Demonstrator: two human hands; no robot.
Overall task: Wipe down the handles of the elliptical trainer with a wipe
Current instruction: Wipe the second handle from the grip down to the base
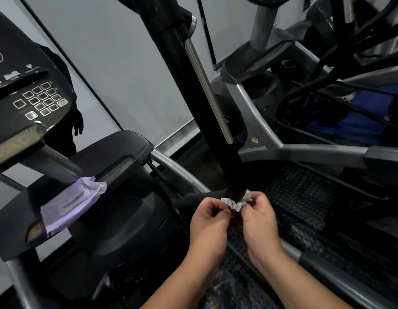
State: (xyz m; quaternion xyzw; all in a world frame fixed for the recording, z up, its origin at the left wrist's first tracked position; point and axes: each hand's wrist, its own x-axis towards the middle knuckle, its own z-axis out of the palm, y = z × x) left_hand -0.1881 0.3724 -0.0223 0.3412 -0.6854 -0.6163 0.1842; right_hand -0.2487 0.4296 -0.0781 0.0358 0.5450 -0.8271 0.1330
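Head view: the left hand (pixel 210 216) and right hand (pixel 259 214) each pinch an end of a crumpled white wipe (pixel 235 202) wrapped under the lower end of the long black handle (pixel 194 92). A purple wipe packet (pixel 71 205) lies on the dark grey machine shelf (pixel 126 143) well to their left.

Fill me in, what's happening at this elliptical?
A person is wiping the elliptical's black handle. Both hands hold a crumpled white wipe wrapped around the handle's lower end, the left hand pinching one side and the right hand the other. A purple wipes pack rests on the console shelf to the left.
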